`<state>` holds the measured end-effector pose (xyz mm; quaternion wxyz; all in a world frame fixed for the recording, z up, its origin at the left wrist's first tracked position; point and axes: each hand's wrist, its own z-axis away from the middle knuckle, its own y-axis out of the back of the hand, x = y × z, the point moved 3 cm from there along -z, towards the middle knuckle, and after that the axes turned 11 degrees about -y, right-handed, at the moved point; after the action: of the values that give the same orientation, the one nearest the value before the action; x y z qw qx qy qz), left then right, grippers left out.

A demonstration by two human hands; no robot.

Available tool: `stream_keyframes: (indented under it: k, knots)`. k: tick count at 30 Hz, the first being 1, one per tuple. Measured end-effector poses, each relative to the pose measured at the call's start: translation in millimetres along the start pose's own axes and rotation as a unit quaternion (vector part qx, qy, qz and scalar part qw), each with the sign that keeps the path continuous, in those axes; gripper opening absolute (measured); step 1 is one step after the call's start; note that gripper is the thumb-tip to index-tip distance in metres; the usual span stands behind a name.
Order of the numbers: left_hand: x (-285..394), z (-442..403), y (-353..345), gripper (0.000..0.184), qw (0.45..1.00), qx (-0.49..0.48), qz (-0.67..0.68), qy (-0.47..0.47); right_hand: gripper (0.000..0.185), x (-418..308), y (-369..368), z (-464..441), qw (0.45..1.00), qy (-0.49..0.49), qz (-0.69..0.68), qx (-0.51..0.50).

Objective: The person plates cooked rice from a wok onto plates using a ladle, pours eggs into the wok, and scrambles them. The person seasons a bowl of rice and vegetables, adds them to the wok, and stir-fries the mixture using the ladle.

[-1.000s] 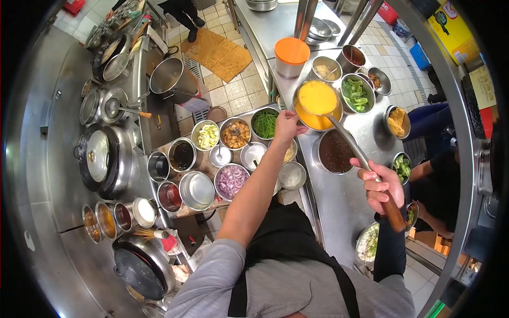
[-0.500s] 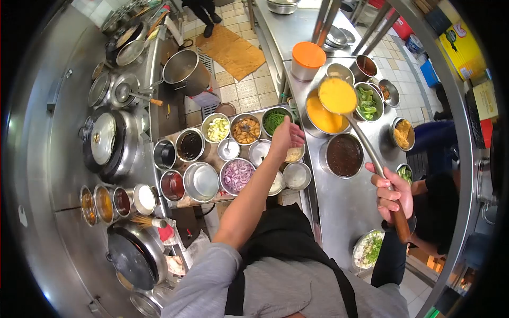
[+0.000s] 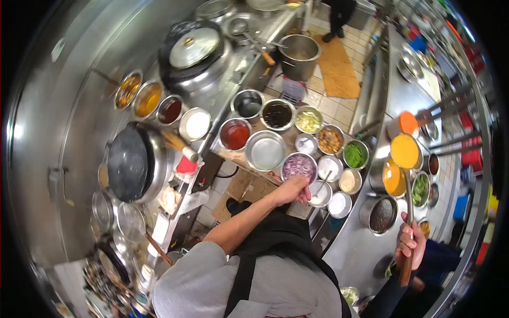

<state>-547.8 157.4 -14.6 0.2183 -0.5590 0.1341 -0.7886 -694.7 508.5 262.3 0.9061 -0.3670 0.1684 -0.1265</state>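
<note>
My right hand (image 3: pixel 411 246) is wrapped round the wooden handle of a long metal ladle (image 3: pixel 405 150). The ladle's bowl is full of yellow liquid, like beaten egg, and is over the edge of a metal pot (image 3: pixel 393 177) of the same liquid. Loosely bent, the fingers of my left hand (image 3: pixel 295 191) are slightly apart at the near edge of a bowl of sliced red onion (image 3: pixel 299 166), with nothing seen in them. Beside that hand is a bowl of white powder (image 3: pixel 320 194) with a spoon. A pot of dark sauce (image 3: pixel 382 214) stands between the egg pot and my right hand.
Left of the onion are a metal bowl (image 3: pixel 265 150), red sauce (image 3: pixel 235 133) and dark liquid (image 3: pixel 278 114). Chopped green herbs (image 3: pixel 355 154) stand near the right counter. A black wok (image 3: pixel 129 162) and a lidded wok (image 3: pixel 194 47) are on the stove. A person's legs (image 3: pixel 339 18) show at the top.
The view has turned toward the stove. My left hand has moved from beside the chopped greens to the onion bowl. The full ladle remains in my right hand near the egg pot.
</note>
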Motion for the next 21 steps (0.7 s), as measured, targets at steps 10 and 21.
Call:
stream_keyframes:
  k: [10, 21]
  knots:
    - [-10, 129, 92, 0.04, 0.987, 0.113, 0.073, -0.083, 0.05, 109, -207, -45, 0.978, -0.056, 0.18, -0.09]
    - [-26, 392, 245, 0.039, 0.902, 0.38, 0.116, -0.168, 0.053, 409, -368, -146, 0.847, -0.4, 0.268, -0.227]
